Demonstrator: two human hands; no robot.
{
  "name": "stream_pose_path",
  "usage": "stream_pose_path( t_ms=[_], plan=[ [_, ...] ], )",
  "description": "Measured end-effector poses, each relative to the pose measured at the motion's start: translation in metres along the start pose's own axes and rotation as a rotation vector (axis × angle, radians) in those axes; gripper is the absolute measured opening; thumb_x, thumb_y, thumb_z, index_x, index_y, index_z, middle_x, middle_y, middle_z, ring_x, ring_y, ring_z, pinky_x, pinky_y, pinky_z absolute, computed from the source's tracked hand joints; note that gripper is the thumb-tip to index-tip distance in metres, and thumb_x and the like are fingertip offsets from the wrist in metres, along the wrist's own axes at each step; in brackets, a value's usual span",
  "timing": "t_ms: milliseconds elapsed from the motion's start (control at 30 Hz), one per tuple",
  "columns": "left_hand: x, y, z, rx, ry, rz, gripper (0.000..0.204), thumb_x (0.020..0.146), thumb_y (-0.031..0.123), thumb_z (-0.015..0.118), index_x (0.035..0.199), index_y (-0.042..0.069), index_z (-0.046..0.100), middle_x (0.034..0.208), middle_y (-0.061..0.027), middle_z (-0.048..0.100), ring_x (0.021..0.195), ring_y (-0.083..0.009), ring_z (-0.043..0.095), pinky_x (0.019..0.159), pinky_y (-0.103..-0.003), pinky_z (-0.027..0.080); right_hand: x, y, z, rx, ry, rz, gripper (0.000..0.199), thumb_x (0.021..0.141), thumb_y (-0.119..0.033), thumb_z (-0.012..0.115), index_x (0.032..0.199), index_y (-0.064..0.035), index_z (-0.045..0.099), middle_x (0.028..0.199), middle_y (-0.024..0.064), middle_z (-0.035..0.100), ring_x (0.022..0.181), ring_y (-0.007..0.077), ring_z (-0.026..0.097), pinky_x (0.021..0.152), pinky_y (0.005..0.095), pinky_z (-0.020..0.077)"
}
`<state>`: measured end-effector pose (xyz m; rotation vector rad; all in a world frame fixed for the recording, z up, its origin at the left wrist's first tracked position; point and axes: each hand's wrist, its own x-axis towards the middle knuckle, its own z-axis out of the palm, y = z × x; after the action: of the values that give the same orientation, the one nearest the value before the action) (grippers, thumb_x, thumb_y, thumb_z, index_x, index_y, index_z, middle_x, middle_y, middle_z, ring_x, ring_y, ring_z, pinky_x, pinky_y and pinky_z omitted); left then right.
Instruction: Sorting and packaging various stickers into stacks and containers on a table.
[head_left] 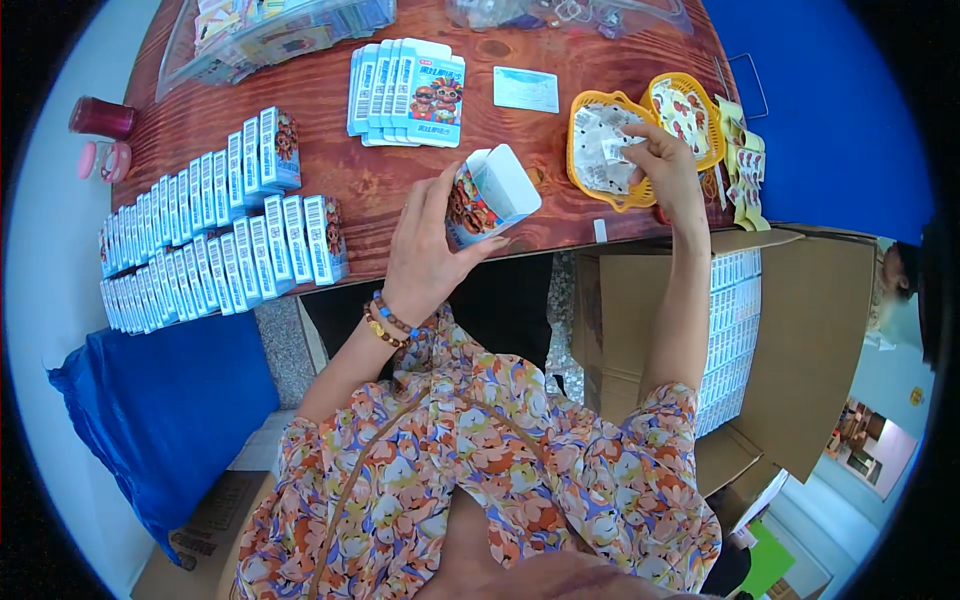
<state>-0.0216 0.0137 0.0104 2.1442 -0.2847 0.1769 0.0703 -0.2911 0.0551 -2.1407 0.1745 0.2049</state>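
My left hand (425, 235) is wrapped round a small printed cardboard box (472, 208), tilted over the table's front edge. The box's top flap stands open and its pale inside shows. To the right, my right hand (668, 172) reaches over a yellow basket (573, 150) with its thumb and fingers pinched together. At the fingertips is a small whitish packet (614, 150); its exact kind is hard to make out. More white pieces with dark specks lie in that basket.
Flat folded boxes (435, 100) lie behind my left hand, near a pale card (526, 89). Two rows of filled-out boxes (235, 180) stand at left. A second yellow basket (715, 140) holds stickers. Clear bins (290, 45) line the back; an open carton (800, 340) sits at right.
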Motion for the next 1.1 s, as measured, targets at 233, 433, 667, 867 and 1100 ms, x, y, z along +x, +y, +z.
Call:
stream_pose_path(
  t_ms=[233, 433, 667, 867, 1100],
  plan=[
    [0.012, 0.01, 0.016, 0.027, -0.078, 0.058, 0.089, 0.07, 0.028, 0.088, 0.142, 0.003, 0.042, 0.122, -0.0173, 0.053, 0.112, -0.0354, 0.057, 0.093, -0.045, 0.05, -0.004, 0.029, -0.003, 0.12, 0.039, -0.082, 0.019, 0.089, -0.002, 0.069, 0.107, 0.0024, 0.068, 0.074, -0.0008, 0.062, 0.06, 0.0054, 0.056, 0.056, 0.0182, 0.044],
    [0.028, 0.014, 0.03, 0.169, -0.077, 0.153, 0.088, 0.07, 0.031, 0.087, 0.142, 0.002, 0.043, 0.121, -0.0166, 0.054, 0.111, -0.0345, 0.056, 0.092, -0.043, 0.051, -0.009, 0.024, -0.009, 0.286, -0.014, -0.025, 0.01, 0.095, -0.015, 0.069, 0.093, -0.0056, 0.069, 0.064, -0.0047, 0.057, 0.055, -0.0003, 0.048, 0.047, 0.016, 0.0321],
    [0.052, 0.028, 0.035, 0.36, -0.009, 0.288, 0.086, 0.066, 0.032, 0.089, 0.135, 0.0, 0.048, 0.107, -0.0137, 0.054, 0.097, -0.0305, 0.059, 0.081, -0.038, 0.053, -0.017, 0.014, -0.015, 0.44, -0.084, -0.024, 0.015, 0.099, -0.019, 0.063, 0.092, -0.007, 0.068, 0.063, -0.0047, 0.057, 0.053, -0.0007, 0.047, 0.046, 0.0157, 0.027],
    [0.061, 0.034, 0.037, 0.402, 0.007, 0.328, 0.085, 0.064, 0.03, 0.089, 0.133, -0.001, 0.05, 0.103, -0.0127, 0.053, 0.093, -0.0291, 0.059, 0.077, -0.038, 0.052, -0.03, -0.001, -0.013, 0.527, -0.099, -0.061, 0.012, 0.098, -0.014, 0.063, 0.105, -0.0057, 0.069, 0.068, -0.0027, 0.06, 0.055, 0.0011, 0.051, 0.046, 0.0154, 0.0299],
    [0.062, 0.043, 0.041, 0.379, -0.01, 0.329, 0.084, 0.064, 0.029, 0.089, 0.133, -0.002, 0.052, 0.105, -0.0124, 0.054, 0.096, -0.0303, 0.059, 0.08, -0.04, 0.052, -0.036, -0.008, -0.013, 0.464, -0.16, -0.137, 0.019, 0.097, -0.008, 0.063, 0.115, -0.0041, 0.068, 0.07, -0.003, 0.06, 0.057, 0.0015, 0.051, 0.048, 0.0151, 0.0333]
  ],
)
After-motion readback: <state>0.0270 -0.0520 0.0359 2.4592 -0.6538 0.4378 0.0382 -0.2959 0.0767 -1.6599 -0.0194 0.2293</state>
